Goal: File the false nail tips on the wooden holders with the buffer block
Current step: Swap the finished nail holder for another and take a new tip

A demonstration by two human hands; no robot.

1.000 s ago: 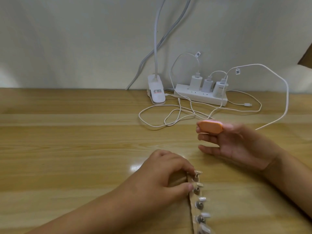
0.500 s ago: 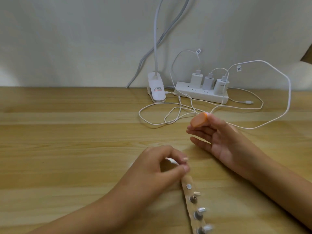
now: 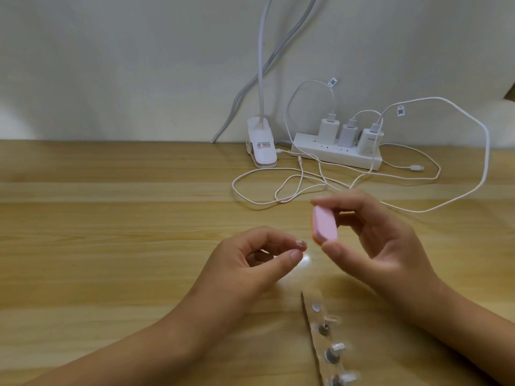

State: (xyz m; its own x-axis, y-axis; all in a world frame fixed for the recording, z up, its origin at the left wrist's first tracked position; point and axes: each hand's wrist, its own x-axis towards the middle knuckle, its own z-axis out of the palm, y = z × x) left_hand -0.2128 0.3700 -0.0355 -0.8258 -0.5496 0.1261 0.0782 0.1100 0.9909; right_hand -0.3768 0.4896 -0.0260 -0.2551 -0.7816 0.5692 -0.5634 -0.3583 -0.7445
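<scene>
One wooden table (image 3: 111, 246) abuts a pale wall (image 3: 111, 65).

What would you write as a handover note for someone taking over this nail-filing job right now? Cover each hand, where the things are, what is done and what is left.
Left hand: pinches one nail tip between thumb and forefinger.
Right hand: grips the buffer block, pink face toward the camera, close beside that tip but not yet on it.
Strip: lies on the table below the hands. Its top stud is bare, and at least three other tips sit further down.
Done: one tip is in hand; no filing shows.
Left: file the held tip, then the others.
</scene>
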